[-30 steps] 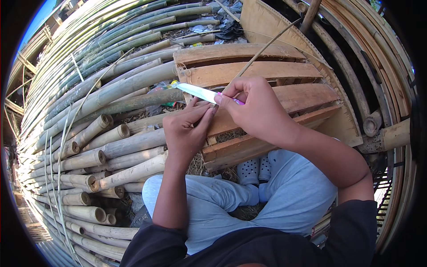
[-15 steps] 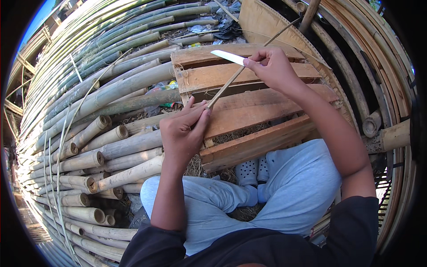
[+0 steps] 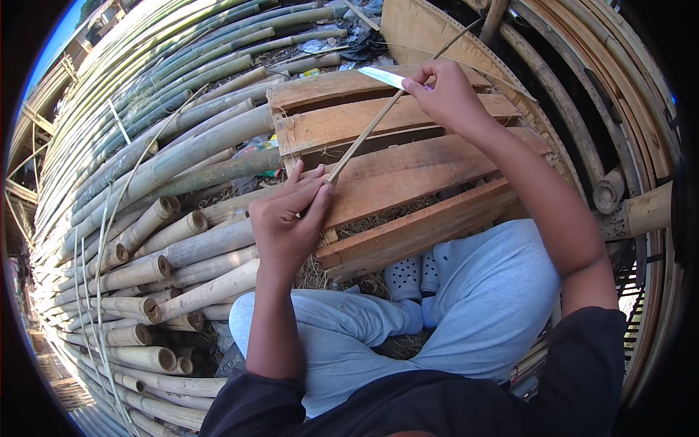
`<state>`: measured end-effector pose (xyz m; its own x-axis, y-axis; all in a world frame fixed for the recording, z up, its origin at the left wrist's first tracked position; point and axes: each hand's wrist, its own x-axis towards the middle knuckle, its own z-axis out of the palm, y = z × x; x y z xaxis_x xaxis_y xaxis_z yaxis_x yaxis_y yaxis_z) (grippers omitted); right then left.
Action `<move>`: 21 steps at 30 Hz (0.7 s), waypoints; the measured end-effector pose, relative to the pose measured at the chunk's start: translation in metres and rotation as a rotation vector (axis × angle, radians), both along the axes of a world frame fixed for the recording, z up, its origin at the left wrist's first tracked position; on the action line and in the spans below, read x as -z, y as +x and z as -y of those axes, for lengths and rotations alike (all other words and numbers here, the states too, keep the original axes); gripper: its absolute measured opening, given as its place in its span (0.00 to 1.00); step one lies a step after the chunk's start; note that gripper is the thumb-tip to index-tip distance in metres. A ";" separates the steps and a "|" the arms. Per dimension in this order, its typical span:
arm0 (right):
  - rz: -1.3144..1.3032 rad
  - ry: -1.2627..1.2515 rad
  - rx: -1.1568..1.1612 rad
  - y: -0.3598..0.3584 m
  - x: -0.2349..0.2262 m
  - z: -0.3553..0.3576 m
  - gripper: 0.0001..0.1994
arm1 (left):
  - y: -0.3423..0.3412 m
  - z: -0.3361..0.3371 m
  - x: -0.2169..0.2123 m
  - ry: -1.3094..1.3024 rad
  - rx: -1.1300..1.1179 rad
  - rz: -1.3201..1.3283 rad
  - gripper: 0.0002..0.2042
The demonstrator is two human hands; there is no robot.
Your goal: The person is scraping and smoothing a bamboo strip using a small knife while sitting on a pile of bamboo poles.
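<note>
My left hand [image 3: 293, 211] pinches the near end of a thin bamboo strip [image 3: 366, 135] between thumb and fingers, some fingers stretched out. The strip slants away to the upper right, above a wooden slatted crate [image 3: 422, 171]. Farther along it, my right hand [image 3: 445, 93] is closed on a knife, its fingers hiding the handle. The pale blade [image 3: 381, 76] points left and crosses the strip close to my right thumb.
Stacked bamboo poles [image 3: 211, 244] fill the left side. A curved woven panel [image 3: 429, 33] stands behind the crate, with more poles [image 3: 542, 80] at the right. My legs in light trousers [image 3: 480, 298] are bent in front of the crate; litter [image 3: 364, 44] lies at the back.
My left hand has shifted slightly left and down with the strip's near end. The knife and right hand have moved slightly right and upward. The view has also shifted a little.
</note>
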<state>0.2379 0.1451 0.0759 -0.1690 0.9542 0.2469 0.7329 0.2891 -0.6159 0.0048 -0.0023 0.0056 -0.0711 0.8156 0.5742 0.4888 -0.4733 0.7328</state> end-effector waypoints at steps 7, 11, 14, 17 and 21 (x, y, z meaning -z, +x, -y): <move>-0.093 -0.083 0.059 0.013 0.009 -0.012 0.11 | 0.003 0.000 0.000 -0.023 0.002 0.027 0.07; -0.118 0.007 -0.162 -0.010 0.022 0.011 0.12 | -0.002 0.001 0.003 -0.024 -0.014 0.026 0.07; -0.113 -0.121 -0.065 -0.001 0.006 -0.003 0.12 | -0.001 -0.001 0.003 -0.017 -0.008 0.035 0.07; -0.111 -0.008 -0.018 -0.004 0.021 0.004 0.12 | 0.001 -0.001 0.003 -0.009 -0.004 0.037 0.07; -0.080 -0.091 -0.158 -0.015 0.007 0.018 0.10 | -0.002 0.000 0.001 -0.015 -0.005 0.041 0.06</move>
<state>0.2225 0.1270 0.0688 -0.3013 0.9364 0.1800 0.6303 0.3372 -0.6993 0.0032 -0.0020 0.0046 -0.0988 0.8239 0.5581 0.4603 -0.4594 0.7597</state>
